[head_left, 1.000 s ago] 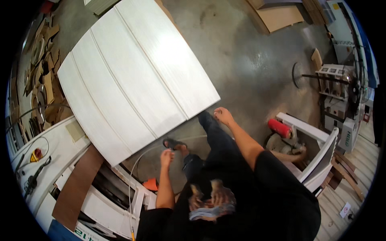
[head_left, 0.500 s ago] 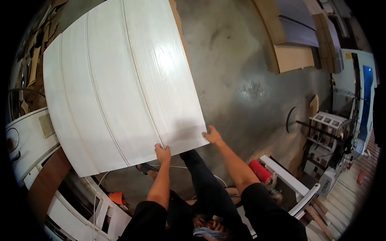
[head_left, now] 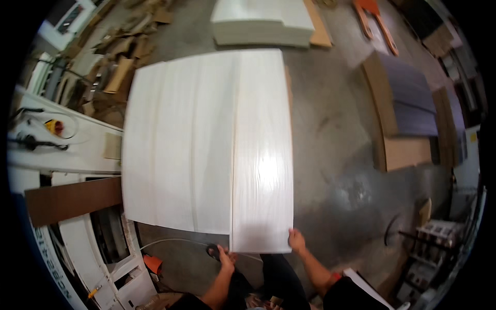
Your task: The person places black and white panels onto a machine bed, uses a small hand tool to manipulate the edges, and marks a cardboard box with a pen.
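Observation:
A long white wood-grain panel point(head_left: 262, 155) lies lengthwise on the right side of a pile of wide white panels point(head_left: 175, 144). Its near end juts toward me past the rest of the pile. Gripping its near left corner is my left hand point(head_left: 226, 258), with the fingers partly hidden under the board. My right hand point(head_left: 296, 241) is closed on the right edge close to the near right corner. Both forearms reach up from the lower edge, and the picture is slightly blurred.
Left stands a white machine point(head_left: 72, 150) with a brown board point(head_left: 75, 200) across it. Cardboard scraps point(head_left: 124, 67) litter the far left. Beyond the pile is another white stack point(head_left: 263, 31); right are boards on cardboard point(head_left: 408, 152). An orange pallet jack point(head_left: 369, 18) stands far right.
The right-hand panel has slid toward me, out of line with the pile. My left hand has moved to its near left corner. The view has shifted to show more of the far floor.

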A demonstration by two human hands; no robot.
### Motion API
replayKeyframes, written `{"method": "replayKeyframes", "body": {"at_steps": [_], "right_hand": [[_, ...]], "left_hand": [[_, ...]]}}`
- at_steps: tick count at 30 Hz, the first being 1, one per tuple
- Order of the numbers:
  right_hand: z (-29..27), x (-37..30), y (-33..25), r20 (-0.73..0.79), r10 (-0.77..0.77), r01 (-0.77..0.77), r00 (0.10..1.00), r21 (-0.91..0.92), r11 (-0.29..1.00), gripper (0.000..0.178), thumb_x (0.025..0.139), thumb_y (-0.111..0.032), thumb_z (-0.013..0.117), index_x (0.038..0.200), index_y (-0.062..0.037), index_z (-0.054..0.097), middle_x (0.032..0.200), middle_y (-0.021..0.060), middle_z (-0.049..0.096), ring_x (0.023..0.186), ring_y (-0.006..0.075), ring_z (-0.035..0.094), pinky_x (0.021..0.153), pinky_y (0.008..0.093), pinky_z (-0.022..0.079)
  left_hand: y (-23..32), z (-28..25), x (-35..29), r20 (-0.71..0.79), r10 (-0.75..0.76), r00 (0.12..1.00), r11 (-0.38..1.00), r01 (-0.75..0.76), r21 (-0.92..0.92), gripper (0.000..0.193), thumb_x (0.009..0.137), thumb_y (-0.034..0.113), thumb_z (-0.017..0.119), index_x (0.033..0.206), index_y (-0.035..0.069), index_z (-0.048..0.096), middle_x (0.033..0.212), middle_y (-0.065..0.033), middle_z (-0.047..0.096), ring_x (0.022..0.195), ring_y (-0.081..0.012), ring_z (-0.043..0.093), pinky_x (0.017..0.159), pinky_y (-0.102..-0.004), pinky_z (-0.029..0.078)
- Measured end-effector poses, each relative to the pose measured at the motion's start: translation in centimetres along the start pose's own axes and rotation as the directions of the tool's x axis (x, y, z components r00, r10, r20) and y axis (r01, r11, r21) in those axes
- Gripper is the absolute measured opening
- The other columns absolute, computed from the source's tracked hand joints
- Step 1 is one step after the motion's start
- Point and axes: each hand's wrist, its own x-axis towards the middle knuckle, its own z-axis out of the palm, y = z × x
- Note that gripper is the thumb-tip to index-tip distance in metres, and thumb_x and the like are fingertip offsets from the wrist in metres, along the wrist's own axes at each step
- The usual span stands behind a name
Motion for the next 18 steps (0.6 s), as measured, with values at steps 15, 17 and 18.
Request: {"method": "replayKeyframes", "body": {"at_steps": [15,17,18], "right_hand": [[9.0,-5.8,-14.4,0.730,-0.013,-0.647,0.683,0.613,0.454,0.061,0.099,-0.058,0.052,0.134,-0.0079,0.051,0.132,0.0157,0.058,0.118,0.0322,0.060,0.100,0.0495,0.050],[9.8,-5.8,-16.8,0.602,0.027,-0.509,0.798,0.649,0.566,0.059,0.100,-0.055,0.051,0.134,-0.0072,0.051,0.132,0.0147,0.058,0.117,0.0347,0.059,0.104,0.0532,0.046],[9.6,-7.1,-18.7,0.565,0.044,-0.484,0.824,0.662,0.572,0.055,0.102,-0.052,0.049,0.134,-0.0075,0.051,0.133,0.0140,0.059,0.118,0.0367,0.059,0.106,0.0545,0.045]], "left_hand": [[2.7,-26.5,-28.2,-0.669,0.514,0.537,0.638,-0.761,-0.122,0.044,0.099,0.039,0.063,0.105,-0.004,0.066,0.092,-0.0172,0.070,0.080,-0.0304,0.068,0.066,-0.0442,0.053],[1.0,-30.5,-32.0,-0.750,0.516,0.414,0.629,-0.777,0.004,0.044,0.099,0.039,0.063,0.104,-0.005,0.066,0.092,-0.0172,0.070,0.081,-0.0300,0.068,0.067,-0.0436,0.053],[0.3,-32.4,-33.6,-0.781,0.515,0.353,0.631,-0.773,0.067,0.044,0.099,0.039,0.063,0.104,-0.005,0.067,0.092,-0.0173,0.070,0.081,-0.0299,0.068,0.067,-0.0433,0.053]]}}
